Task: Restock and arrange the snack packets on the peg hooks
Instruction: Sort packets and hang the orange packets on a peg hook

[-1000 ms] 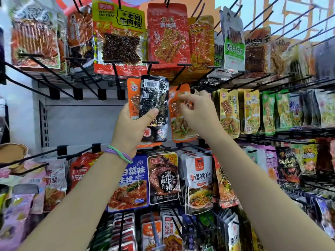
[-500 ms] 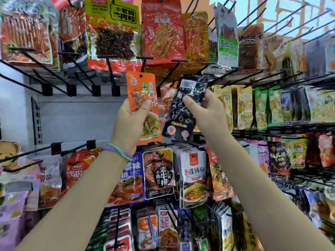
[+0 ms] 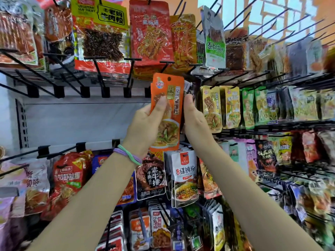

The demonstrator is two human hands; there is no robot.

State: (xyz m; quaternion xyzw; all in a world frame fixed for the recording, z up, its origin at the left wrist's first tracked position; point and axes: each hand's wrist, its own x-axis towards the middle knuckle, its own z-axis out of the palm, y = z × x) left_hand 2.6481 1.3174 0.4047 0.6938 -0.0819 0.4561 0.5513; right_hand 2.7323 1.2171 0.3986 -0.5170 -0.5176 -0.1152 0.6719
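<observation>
My left hand [image 3: 145, 127] grips an orange snack packet [image 3: 167, 113] upright in the middle of the rack, thumb across its front. The packet's hang hole sits just below a black peg hook [image 3: 165, 67]. My right hand [image 3: 193, 116] is right beside it, fingers curled behind the orange packet. A sliver of a black packet [image 3: 188, 88] shows at the orange one's top right edge; most of it is hidden. Yellow and green packets [image 3: 212, 109] hang just to the right.
Bare black peg hooks [image 3: 59, 77] stick out at the left in front of a grey back panel [image 3: 81, 122]. Large packets [image 3: 150, 31] hang above, and full rows of packets [image 3: 183, 178] fill the pegs below and to the right.
The black packet went from my left hand to my right, then behind the orange one. My left hand has brought the orange packet up and right, and my hands have closed together.
</observation>
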